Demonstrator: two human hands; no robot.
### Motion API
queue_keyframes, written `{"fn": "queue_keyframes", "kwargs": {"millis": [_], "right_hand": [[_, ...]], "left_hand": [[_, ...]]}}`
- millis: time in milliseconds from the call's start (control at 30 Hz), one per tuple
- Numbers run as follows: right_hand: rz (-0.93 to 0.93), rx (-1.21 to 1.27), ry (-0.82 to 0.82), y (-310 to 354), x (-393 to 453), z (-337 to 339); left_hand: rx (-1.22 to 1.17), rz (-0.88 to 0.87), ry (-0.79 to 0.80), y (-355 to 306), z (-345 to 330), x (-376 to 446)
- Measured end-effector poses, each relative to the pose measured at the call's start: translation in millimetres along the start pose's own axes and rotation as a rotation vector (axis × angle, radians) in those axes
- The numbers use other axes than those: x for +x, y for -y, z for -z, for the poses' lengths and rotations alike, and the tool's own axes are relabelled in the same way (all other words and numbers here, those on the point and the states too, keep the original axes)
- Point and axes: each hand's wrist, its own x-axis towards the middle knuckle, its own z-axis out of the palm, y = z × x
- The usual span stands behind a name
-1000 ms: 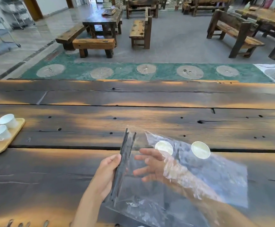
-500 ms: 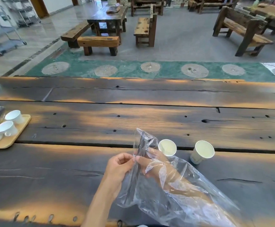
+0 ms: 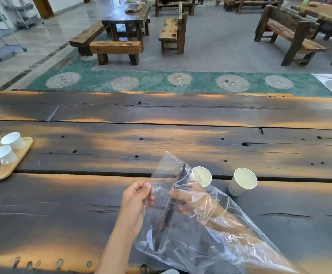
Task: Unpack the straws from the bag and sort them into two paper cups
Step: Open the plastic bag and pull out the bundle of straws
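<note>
Straws (image 3: 171, 204): dark, thin, bunched into one tight bundle, sitting inside a clear plastic bag (image 3: 210, 234). Bundle is slanting, upper end near the bag's mouth, lower end pointing toward the near table edge. Individual straws are not countable.

Bag: transparent, creased, glinting; being held up above the table (image 3: 62, 204), its wide end trailing off to the lower right.

Right hand (image 3: 186, 196): reaching inside the bag, seen through the film, its grip curling around the straw bundle at mid-length.

Left hand (image 3: 137, 198): outside the bag, its grip pinching the film at the bag's left edge between thumb and fingers.

Two white paper cups standing upright just beyond the bag: the near cup (image 3: 201, 176) partly showing behind the film, the far cup (image 3: 242, 180) standing apart to its right. Both are showing pale insides.

Table: dark weathered planks with knot holes. A wooden tray (image 3: 13, 165) carrying white teacups (image 3: 3, 155) is sitting at the left edge.
</note>
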Motion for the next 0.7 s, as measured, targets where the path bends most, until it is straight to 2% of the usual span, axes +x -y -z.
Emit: {"fn": "queue_keyframes", "kwargs": {"millis": [100,167,233,367,500,600,700], "right_hand": [[-0.018,-0.018,0.036,-3,1,1],[-0.036,-0.059,0.017,-13,8,-3],[-0.006,-0.125,-0.015,-18,12,-7],[0.083,-0.093,-0.005,-17,4,-3],[0.164,0.104,-0.053,-4,-17,9],[0.192,0.137,-0.202,10,-18,14],[0.139,0.167,-0.261,18,-10,16]], "left_hand": [[0.144,-0.016,0.042,-1,-4,3],[0.275,-0.052,0.076,-2,-10,8],[0.305,-0.082,0.058,-1,-15,12],[0.121,-0.045,-0.142,0,-8,21],[-0.029,0.000,-0.284,-1,16,28],[-0.025,0.058,-0.194,3,29,26],[0.033,0.091,-0.082,13,37,23]]}}
